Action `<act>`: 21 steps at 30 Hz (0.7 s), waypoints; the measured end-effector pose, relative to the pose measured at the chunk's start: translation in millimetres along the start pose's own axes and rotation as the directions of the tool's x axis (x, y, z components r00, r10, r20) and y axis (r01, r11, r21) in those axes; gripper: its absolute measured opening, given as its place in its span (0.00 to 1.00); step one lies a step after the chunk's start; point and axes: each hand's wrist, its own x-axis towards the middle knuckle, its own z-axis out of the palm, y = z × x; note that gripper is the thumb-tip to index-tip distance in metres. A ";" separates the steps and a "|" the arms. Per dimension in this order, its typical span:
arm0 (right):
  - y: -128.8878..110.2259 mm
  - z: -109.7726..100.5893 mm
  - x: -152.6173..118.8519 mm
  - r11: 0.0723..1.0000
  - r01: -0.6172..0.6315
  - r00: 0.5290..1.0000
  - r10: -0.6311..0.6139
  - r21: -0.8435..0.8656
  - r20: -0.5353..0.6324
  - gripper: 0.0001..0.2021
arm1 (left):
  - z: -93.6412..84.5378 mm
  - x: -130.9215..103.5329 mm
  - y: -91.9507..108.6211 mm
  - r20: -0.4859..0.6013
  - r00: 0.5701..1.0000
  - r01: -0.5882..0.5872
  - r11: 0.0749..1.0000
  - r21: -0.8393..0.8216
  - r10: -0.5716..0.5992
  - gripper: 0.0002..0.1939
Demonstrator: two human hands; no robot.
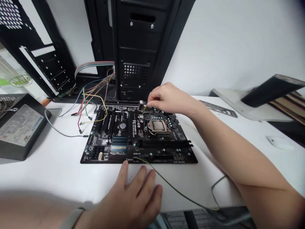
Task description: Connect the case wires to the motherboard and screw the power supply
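Observation:
A black Gigabyte motherboard [145, 150] lies flat on the white table, with a silver processor [158, 126] in its socket. Over the board's back edge, my right hand [164, 97] pinches a thin yellow-green cable [144, 109]. That cable runs down to a small white connector [141, 117] on the board. My left hand [135, 194] rests spread out in front, its index fingertip at the board's front edge. Beside that fingertip, another thin cable [166, 182] comes off the front edge and trails right over the table edge.
A black computer case [140, 38] stands behind the board. Its coloured wires [84, 95] spill out on the left. A power supply [23, 133] sits at far left. On the right are a metal I/O shield [219, 109], a white mouse [280, 142] and a dark flat object [274, 90].

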 end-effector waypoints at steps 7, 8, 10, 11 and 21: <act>0.3 5.3 0.4 0.993 -0.080 0.996 0.084 -0.089 0.039 0.10 | 0.9 -0.4 -0.4 -0.001 1.000 -0.007 1.000 0.013 0.007 0.12; 0.4 5.9 0.4 0.992 -0.073 0.996 0.077 -0.099 0.034 0.11 | 0.9 -0.6 -0.5 0.005 1.000 -0.010 1.000 0.016 0.009 0.12; -0.4 6.6 0.1 0.994 -0.030 0.999 0.031 -0.103 0.007 0.11 | 0.7 -0.8 -0.6 0.010 1.000 -0.014 1.000 0.019 0.014 0.12; -1.4 6.7 -0.1 0.995 0.002 1.000 -0.003 -0.097 -0.011 0.11 | 0.7 -0.7 -0.6 0.009 1.000 -0.014 1.000 0.017 0.014 0.12; -15.3 9.1 0.3 0.985 0.159 0.976 -0.146 -0.068 0.159 0.09 | 0.2 -0.2 0.4 -0.006 1.000 -0.001 1.000 0.000 0.001 0.12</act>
